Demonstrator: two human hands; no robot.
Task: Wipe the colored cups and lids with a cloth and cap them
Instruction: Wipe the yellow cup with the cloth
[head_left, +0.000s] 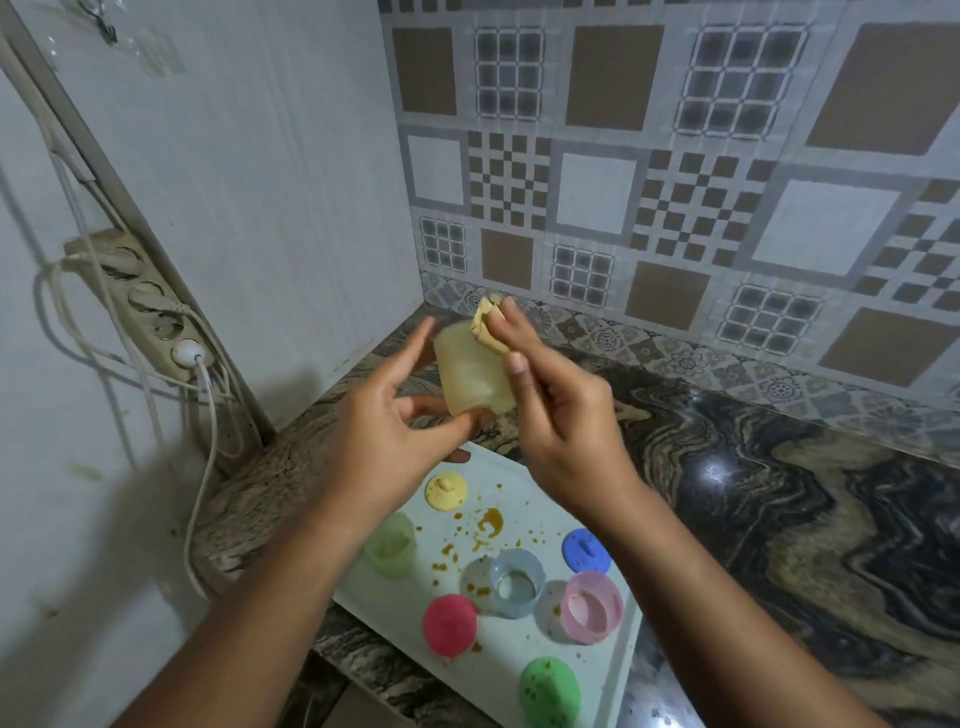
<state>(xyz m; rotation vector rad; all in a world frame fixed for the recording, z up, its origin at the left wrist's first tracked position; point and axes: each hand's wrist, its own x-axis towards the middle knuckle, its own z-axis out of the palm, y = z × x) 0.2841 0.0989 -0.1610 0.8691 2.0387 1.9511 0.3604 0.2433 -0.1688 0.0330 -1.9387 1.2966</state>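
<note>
My left hand (387, 423) holds a pale yellow cup (470, 371) in the air above the counter, fingers curled round its base. My right hand (550, 410) pinches a folded beige cloth (487, 325) against the cup's rim. Below them lies a white board (524, 499) with brown stains. On it are a yellow lid (445, 491), a green cup (390, 552), a blue cup (517, 582), a pink cup (591, 607), a blue lid (586, 552), a red lid (449, 624) and a green lid (549, 691).
The marbled dark counter (779, 519) runs to the right under a patterned tile wall (675, 182). A white panel wall stands on the left, carrying a power strip (148, 306) with a plugged-in cable hanging down beside the counter's left edge.
</note>
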